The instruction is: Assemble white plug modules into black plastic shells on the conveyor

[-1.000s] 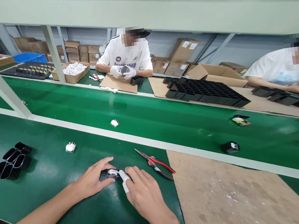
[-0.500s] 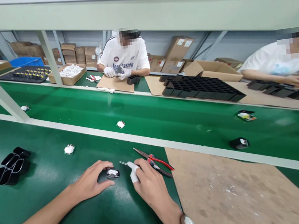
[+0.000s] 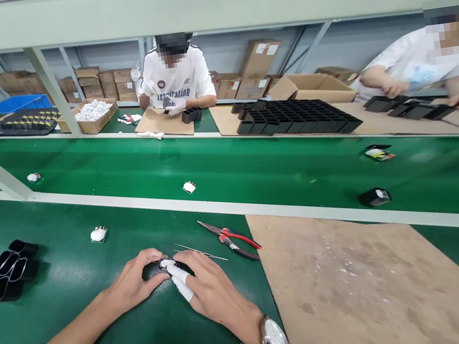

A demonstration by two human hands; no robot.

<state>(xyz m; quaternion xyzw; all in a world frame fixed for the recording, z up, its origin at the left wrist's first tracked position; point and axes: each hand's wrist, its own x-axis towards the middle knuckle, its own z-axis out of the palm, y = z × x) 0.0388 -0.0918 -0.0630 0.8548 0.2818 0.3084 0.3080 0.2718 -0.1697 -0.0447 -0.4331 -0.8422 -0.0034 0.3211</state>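
Altogether, six open cases [image 3: 17, 274] stand grouped; the left hand [image 3: 132, 282] pinches one black case [image 3: 161, 268] containing a white piece [image 3: 166, 263]; the right hand [image 3: 207, 279] touches it, its grip unclear.

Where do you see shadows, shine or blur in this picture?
Head view: soft shadows beside the black housings, a faint sheen on the green tabletop; the needle-nose pliers look fairly sharp, but the casing between the left hand and right hand is too small for fine detail.
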